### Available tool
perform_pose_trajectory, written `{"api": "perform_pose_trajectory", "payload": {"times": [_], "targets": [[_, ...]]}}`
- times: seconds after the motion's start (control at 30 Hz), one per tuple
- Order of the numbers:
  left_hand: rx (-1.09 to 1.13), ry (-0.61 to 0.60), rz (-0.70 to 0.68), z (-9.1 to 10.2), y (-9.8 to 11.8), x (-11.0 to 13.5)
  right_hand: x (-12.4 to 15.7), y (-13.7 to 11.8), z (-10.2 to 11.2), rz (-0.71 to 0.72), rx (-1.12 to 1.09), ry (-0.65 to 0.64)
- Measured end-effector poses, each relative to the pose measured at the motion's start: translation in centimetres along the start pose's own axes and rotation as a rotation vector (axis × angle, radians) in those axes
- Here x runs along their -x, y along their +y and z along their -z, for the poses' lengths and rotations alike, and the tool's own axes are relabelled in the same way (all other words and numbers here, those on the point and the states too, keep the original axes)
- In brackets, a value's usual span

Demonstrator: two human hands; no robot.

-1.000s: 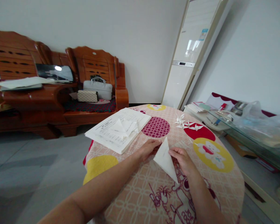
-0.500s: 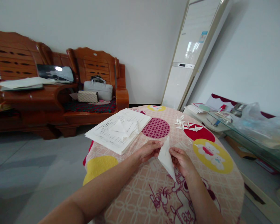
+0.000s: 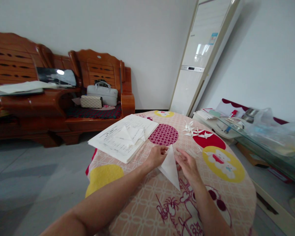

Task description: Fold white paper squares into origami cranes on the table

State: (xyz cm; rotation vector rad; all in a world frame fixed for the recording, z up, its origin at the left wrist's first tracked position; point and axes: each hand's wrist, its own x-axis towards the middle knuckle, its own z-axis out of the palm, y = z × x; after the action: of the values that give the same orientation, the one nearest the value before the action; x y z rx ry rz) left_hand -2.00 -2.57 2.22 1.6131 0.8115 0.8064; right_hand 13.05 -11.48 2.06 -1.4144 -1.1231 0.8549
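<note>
A white sheet of paper folded into a triangle (image 3: 170,168) stands over the round table's cloth, one point toward the far side and another toward me. My left hand (image 3: 157,156) grips its left edge, with the fingertips partly behind the paper. Along the right edge is my right hand (image 3: 186,164), fingers loosely apart; whether a fingertip touches the paper I cannot tell. Several small white paper cranes (image 3: 196,131) lie farther back on the right. To the left, a stack of printed sheets (image 3: 108,144) carries more folded white paper pieces (image 3: 127,135).
The patterned tablecloth (image 3: 137,203) covers the round table. A glass-topped stand (image 3: 260,144) with a plastic bag (image 3: 267,123) is on the right. Wooden chairs (image 3: 98,65) holding bags stand behind on the left, and a tall white air conditioner (image 3: 191,78) is at the back.
The folded paper has shifted slightly left and turned its broad face more toward me. My right hand's fingers have loosened from its right edge and spread.
</note>
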Motion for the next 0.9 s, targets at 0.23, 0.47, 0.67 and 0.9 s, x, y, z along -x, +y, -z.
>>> {"api": "perform_pose_trajectory", "payload": {"times": [0.23, 0.47, 0.67, 0.9], "targets": [[-0.314, 0.187, -0.209, 0.2, 0.6, 0.1, 0.9, -1.3, -1.8, 0.523, 0.381, -0.131], [-0.272, 0.056, -0.207, 1.0, -0.1, -0.4, 1.0, -1.3, -1.7, 0.614, 0.56, 0.166], [-0.149, -0.065, -0.131, 2.7, -1.1, -1.5, 0.0, 0.0, 1.1, 0.156, 0.35, 0.297], [-0.446, -0.065, -0.197, 2.8, -1.9, -1.4, -0.9, 2.0, 2.0, -0.037, 0.215, 0.147]]}}
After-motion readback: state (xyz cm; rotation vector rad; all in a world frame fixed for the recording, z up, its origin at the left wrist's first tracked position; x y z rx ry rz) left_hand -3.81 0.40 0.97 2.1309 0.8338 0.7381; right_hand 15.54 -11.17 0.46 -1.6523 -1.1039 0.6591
